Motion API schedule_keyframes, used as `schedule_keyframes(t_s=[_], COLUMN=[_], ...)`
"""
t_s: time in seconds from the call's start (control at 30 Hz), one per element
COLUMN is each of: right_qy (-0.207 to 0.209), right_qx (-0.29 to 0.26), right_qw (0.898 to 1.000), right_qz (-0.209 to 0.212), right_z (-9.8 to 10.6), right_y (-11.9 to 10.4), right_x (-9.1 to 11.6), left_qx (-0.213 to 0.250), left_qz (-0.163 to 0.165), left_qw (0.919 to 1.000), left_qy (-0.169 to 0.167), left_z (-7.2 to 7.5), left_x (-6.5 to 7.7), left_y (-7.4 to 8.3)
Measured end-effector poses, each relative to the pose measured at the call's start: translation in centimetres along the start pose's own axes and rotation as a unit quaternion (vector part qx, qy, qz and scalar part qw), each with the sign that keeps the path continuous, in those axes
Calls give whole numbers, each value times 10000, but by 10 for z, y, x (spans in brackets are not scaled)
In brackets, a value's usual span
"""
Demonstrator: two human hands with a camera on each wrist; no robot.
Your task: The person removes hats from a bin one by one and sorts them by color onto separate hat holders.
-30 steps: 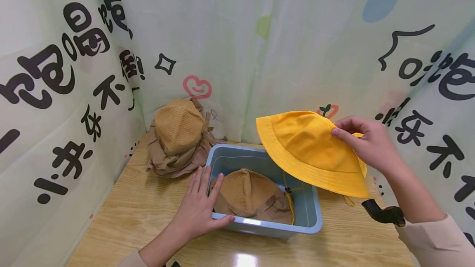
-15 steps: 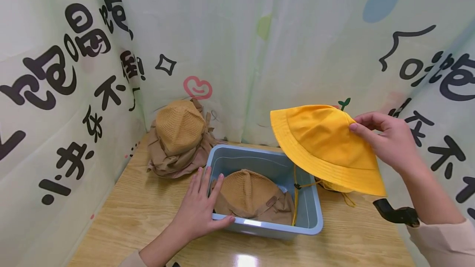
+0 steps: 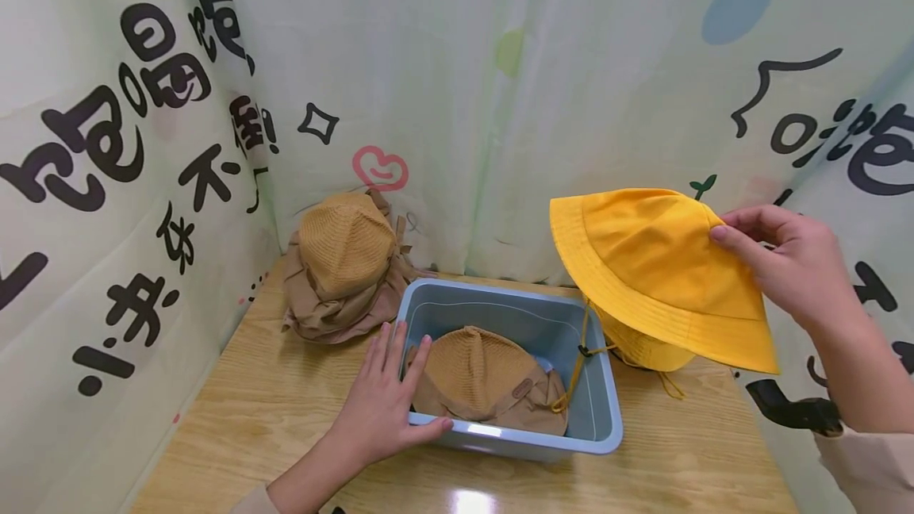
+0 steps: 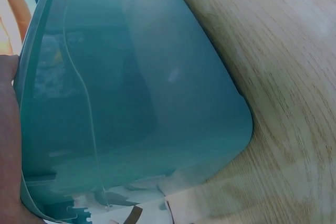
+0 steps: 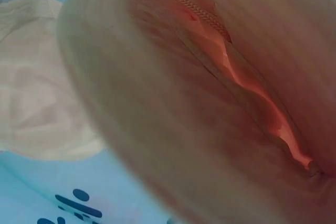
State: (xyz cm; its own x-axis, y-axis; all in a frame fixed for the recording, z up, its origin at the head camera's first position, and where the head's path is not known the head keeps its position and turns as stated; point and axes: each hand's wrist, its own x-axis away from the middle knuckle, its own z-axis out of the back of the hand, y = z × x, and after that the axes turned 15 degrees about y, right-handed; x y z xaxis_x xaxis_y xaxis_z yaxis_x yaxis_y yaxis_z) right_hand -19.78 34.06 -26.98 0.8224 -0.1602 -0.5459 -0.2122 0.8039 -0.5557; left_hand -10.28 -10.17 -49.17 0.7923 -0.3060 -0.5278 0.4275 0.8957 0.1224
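My right hand (image 3: 800, 264) pinches the crown of a yellow bucket hat (image 3: 653, 264), near its green sprout, and holds it up right of the blue bin (image 3: 510, 290). From the hat a yellow cord (image 3: 578, 375) with a dark toggle hangs over into the bin. Its brim (image 5: 110, 93) fills much of the right wrist view. Inside the bin lies a tan and brown hat (image 3: 471, 375). My left hand (image 3: 382, 399) rests with spread, straight fingers on the bin's left front corner, thumb along the front rim. The left wrist view shows the bin's outer wall (image 4: 142, 87) beside that hand.
Another yellow hat (image 3: 643, 347) lies on the wooden table (image 3: 286, 427) right of the bin, partly hidden by the raised one. Behind and left of the bin sits a pile of tan and brown hats (image 3: 346, 248). Printed curtains (image 3: 443, 86) enclose the table's back and sides.
My right hand has carried the yellow bucket hat rightward and slightly up, away from above the bin, and its cord has shifted right. The left hand has stayed in place.
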Motion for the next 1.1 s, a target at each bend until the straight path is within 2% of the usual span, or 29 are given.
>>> schedule_keyframes(t_s=[0.23,0.63,0.9,1.1], right_qy=[165,475,567,653], right_qx=[143,193,364,235], right_qw=[9997,9983,9961,9944], right_qz=[-63,-258,-568,-795], right_z=[7,16,24,27], right_y=[3,12,19,25], right_x=[-5,-12,-15,-15], left_qx=[97,98,87,142], left_qz=[73,85,71,105], left_qw=[9998,9998,9999,9998], left_qy=[-164,-160,-117,-124], left_z=[0,0,-1,-1], left_x=[-1,0,0,1], left_y=[0,-1,-1,-2])
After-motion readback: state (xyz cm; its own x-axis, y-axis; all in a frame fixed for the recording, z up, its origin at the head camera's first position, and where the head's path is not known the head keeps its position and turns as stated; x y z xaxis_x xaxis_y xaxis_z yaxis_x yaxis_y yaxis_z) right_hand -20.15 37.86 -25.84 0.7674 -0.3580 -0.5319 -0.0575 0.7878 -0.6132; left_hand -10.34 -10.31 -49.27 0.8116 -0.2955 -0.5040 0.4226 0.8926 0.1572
